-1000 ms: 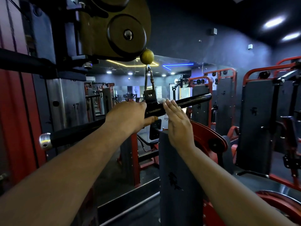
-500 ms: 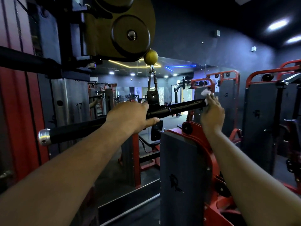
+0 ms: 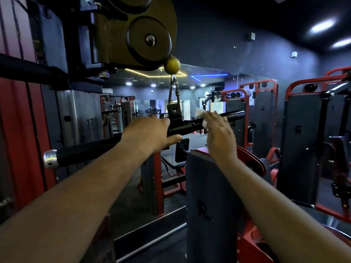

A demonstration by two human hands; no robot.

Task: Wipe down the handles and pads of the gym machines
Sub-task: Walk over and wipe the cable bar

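Note:
A black straight cable bar (image 3: 190, 126) with a chrome end cap (image 3: 49, 158) hangs from a carabiner (image 3: 173, 92) under a yellow stopper ball (image 3: 171, 65). My left hand (image 3: 148, 133) grips the bar just left of its centre bracket. My right hand (image 3: 220, 135) is on the right half of the bar, a little right of the bracket. Its fingers point up and press a white cloth (image 3: 204, 123) against the bar. The hand is blurred by motion, and most of the cloth is hidden under it.
A large pulley housing (image 3: 136, 31) hangs overhead. A weight stack (image 3: 81, 120) marked 17 stands to the left. A dark upright pad (image 3: 209, 196) on a red frame rises right below my right arm. Red-framed machines (image 3: 300, 139) fill the right side, with a wall mirror behind.
My right hand slid the cloth out to the bar's right end, then back left toward the centre bracket. My left hand kept its grip on the bar.

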